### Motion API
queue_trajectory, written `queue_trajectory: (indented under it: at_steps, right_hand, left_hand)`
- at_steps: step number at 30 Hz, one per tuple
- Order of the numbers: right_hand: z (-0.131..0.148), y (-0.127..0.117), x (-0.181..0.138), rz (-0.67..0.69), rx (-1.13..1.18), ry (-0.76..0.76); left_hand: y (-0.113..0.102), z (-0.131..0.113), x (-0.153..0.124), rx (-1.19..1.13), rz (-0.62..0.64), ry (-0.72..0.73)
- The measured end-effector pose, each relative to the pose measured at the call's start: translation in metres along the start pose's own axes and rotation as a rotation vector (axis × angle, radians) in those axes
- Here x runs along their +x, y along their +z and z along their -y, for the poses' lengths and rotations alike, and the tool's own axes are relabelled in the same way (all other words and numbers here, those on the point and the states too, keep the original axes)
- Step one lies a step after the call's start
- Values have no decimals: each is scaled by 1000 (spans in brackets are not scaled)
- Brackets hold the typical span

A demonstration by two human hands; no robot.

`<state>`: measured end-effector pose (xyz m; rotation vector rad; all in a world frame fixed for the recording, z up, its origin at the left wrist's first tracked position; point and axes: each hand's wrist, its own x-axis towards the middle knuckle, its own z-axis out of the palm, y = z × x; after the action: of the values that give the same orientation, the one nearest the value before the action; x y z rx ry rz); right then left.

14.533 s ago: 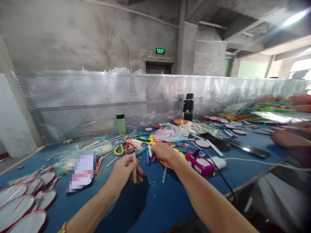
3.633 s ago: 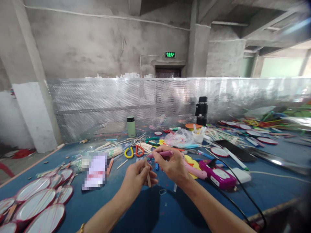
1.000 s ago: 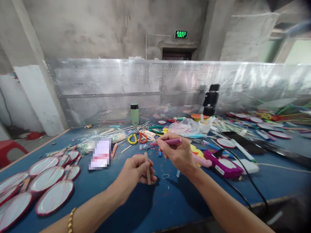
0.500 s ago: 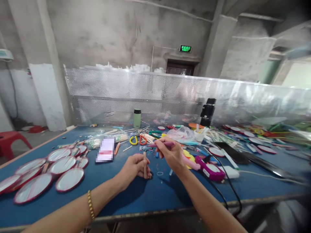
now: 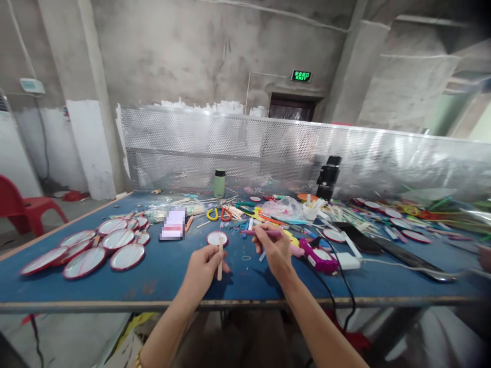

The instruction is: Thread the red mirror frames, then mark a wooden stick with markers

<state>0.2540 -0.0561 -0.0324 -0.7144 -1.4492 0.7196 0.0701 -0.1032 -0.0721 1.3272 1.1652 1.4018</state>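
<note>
My left hand (image 5: 202, 266) is closed on a flat wooden craft stick (image 5: 220, 271). At the stick's upper end is a small round disc (image 5: 215, 238) with a red rim and a pale, shiny face. My right hand (image 5: 274, 250) grips a pinkish-purple pen (image 5: 273, 233) between thumb and fingers, pointing left toward the disc but apart from it. A clear loop (image 5: 246, 258) lies on the blue table between the hands. Several larger red-rimmed discs (image 5: 127, 256) are grouped to the left of my left hand.
A phone (image 5: 173, 224) lies beyond the discs. Yellow-handled scissors (image 5: 212, 214) and orange handles lie ahead. A purple device (image 5: 320, 257) with black cables sits right of my right hand. A green bottle (image 5: 219, 184) and black flask (image 5: 329, 179) stand near the perforated metal screen (image 5: 184, 138).
My view has shifted, showing more of the table's front edge. My left hand has turned the stick so the disc's face now shows. My right hand still holds the pen.
</note>
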Motion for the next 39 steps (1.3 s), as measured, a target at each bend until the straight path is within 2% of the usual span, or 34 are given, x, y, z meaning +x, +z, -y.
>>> queue_trajectory:
  at_steps: [3, 7, 10, 20, 27, 31, 39]
  right_hand:
    - [2, 11, 4, 15, 28, -3]
    - [6, 34, 12, 40, 73, -4]
    - [6, 43, 6, 44, 83, 2]
    - [-4, 21, -24, 6, 84, 35]
    - [-3, 26, -30, 8, 52, 30]
    - [-2, 26, -31, -5, 45, 25]
    - [1, 29, -34, 76, 20, 39]
  left_hand:
    - [0, 2, -2, 64, -25, 39]
    - [-1, 4, -3, 137, 2, 46]
    - [-3, 8, -3, 172, 3, 53]
    - [-3, 9, -2, 109, 52, 45]
    - [-3, -1, -4, 31, 160, 8]
    - [-3, -3, -6, 20, 177, 5]
    - [-3, 0, -6, 64, 187, 31]
